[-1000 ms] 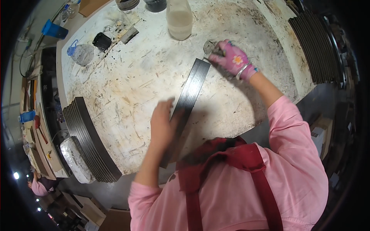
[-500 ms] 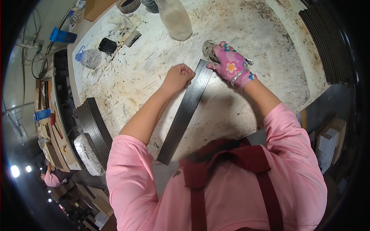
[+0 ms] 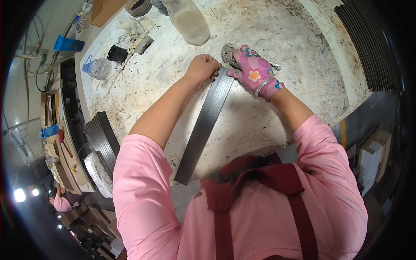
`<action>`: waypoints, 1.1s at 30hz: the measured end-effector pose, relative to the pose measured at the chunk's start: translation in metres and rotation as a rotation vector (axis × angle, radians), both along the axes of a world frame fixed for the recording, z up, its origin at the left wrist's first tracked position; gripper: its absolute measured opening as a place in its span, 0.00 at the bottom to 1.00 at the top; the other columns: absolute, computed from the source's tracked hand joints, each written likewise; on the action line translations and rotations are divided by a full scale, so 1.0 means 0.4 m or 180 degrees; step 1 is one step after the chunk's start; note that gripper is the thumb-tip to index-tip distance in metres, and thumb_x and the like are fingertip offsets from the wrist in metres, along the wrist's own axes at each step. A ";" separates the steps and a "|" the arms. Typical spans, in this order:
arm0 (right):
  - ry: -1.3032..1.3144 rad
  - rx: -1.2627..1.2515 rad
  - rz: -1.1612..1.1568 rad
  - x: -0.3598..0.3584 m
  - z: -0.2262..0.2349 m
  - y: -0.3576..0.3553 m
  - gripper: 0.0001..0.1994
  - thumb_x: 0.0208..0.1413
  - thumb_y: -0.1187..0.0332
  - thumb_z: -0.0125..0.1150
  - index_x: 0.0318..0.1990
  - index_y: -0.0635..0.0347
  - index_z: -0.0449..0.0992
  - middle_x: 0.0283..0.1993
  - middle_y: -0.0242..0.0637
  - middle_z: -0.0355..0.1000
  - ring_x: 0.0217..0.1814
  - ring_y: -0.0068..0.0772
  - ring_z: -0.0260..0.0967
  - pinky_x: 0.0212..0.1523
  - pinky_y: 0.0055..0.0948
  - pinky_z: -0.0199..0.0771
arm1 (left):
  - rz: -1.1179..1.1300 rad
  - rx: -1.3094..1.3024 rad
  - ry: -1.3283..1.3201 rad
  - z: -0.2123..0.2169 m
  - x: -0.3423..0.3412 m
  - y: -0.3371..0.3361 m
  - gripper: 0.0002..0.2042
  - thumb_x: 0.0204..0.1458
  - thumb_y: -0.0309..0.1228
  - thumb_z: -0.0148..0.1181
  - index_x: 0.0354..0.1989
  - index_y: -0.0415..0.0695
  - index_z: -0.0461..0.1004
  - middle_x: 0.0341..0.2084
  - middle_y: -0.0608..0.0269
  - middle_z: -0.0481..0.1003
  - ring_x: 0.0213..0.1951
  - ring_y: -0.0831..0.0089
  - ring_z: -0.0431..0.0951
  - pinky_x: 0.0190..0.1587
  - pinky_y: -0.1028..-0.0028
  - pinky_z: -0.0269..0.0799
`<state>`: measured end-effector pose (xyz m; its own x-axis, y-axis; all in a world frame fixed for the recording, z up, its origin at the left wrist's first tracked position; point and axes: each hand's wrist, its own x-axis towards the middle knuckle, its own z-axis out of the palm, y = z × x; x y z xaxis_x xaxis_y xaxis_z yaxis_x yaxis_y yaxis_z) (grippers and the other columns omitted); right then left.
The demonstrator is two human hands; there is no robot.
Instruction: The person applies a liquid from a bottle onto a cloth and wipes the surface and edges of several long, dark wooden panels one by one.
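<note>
A long, flat dark strip (image 3: 203,123) with a faint grain lies slantwise on the worktable, its near end reaching the front edge. My bare left hand (image 3: 203,69) is closed at the strip's far end, fingertips pinched on its left corner. My right hand (image 3: 255,73) wears a pink flowered glove and is closed over a crumpled grey rag (image 3: 228,55). That rag rests just beyond the strip's far end, on the right. The gloved thumb is beside the strip's right edge; the palm side is hidden.
The stained white worktable (image 3: 277,39) carries a cloudy plastic bottle (image 3: 190,26), a clear jug (image 3: 99,69) and a black cup (image 3: 117,53). Stacked dark strips stand at the right (image 3: 366,47) and at the left (image 3: 103,134). Another person (image 3: 63,203) is far off at lower left.
My left hand has moved away from me along the strip to its far end, fingertips now at the corner. The right hand and rag shifted slightly left in the picture, as did the whole table.
</note>
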<state>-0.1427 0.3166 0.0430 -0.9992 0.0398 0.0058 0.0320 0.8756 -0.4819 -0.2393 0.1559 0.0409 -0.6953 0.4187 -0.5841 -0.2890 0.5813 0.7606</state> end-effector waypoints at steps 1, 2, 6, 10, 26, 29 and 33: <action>0.0018 -0.0023 -0.0004 0.000 -0.001 0.001 0.21 0.47 0.57 0.65 0.44 0.59 0.69 0.47 0.46 0.65 0.48 0.50 0.68 0.42 0.43 0.72 | 0.0101 0.0174 -0.0225 0.002 0.003 -0.014 0.05 0.51 0.29 0.59 0.29 0.42 0.71 0.19 0.68 0.72 0.18 0.82 0.68 0.18 0.83 0.58; 0.0029 -0.0023 -0.0021 0.000 0.002 0.007 0.21 0.47 0.57 0.65 0.44 0.59 0.69 0.47 0.46 0.65 0.48 0.50 0.68 0.42 0.43 0.72 | 0.0183 0.0355 -0.0451 0.004 0.004 -0.022 0.05 0.52 0.30 0.59 0.30 0.42 0.71 0.19 0.68 0.71 0.18 0.83 0.67 0.17 0.83 0.57; -0.0125 -0.0114 0.0002 0.004 0.014 0.011 0.23 0.48 0.56 0.64 0.46 0.60 0.68 0.48 0.48 0.65 0.49 0.51 0.68 0.44 0.43 0.71 | 0.0019 0.0252 -0.0826 0.006 0.037 -0.094 0.07 0.53 0.31 0.60 0.30 0.43 0.70 0.19 0.69 0.71 0.17 0.83 0.66 0.17 0.84 0.55; -0.0280 -0.0105 -0.0013 0.004 0.023 0.006 0.25 0.49 0.55 0.63 0.49 0.62 0.67 0.49 0.49 0.64 0.50 0.53 0.67 0.46 0.43 0.70 | 0.0004 0.0376 -0.0657 -0.007 0.037 -0.070 0.07 0.53 0.31 0.61 0.29 0.43 0.69 0.18 0.69 0.70 0.17 0.83 0.66 0.17 0.83 0.55; 0.0855 0.0414 0.1617 0.063 0.042 -0.145 0.17 0.57 0.62 0.50 0.44 0.70 0.70 0.37 0.49 0.73 0.29 0.43 0.74 0.32 0.39 0.77 | -0.0883 -0.1241 0.2594 0.074 0.446 -0.401 0.38 0.44 0.37 0.66 0.63 0.38 0.57 0.61 0.47 0.59 0.62 0.49 0.58 0.61 0.55 0.52; -0.0121 0.0769 0.1824 0.070 0.042 -0.219 0.18 0.57 0.63 0.50 0.48 0.71 0.68 0.40 0.52 0.73 0.34 0.44 0.74 0.35 0.43 0.77 | -0.1133 -0.1663 0.2482 0.010 0.557 -0.436 0.40 0.42 0.40 0.67 0.64 0.41 0.56 0.65 0.55 0.55 0.65 0.52 0.53 0.62 0.49 0.48; 0.0420 0.0314 0.0042 -0.048 0.008 0.013 0.11 0.54 0.68 0.50 0.44 0.62 0.70 0.38 0.47 0.73 0.37 0.47 0.74 0.36 0.42 0.75 | -0.1017 -0.1602 0.2632 -0.005 0.566 -0.438 0.41 0.41 0.36 0.67 0.65 0.42 0.54 0.66 0.57 0.53 0.66 0.51 0.51 0.64 0.52 0.45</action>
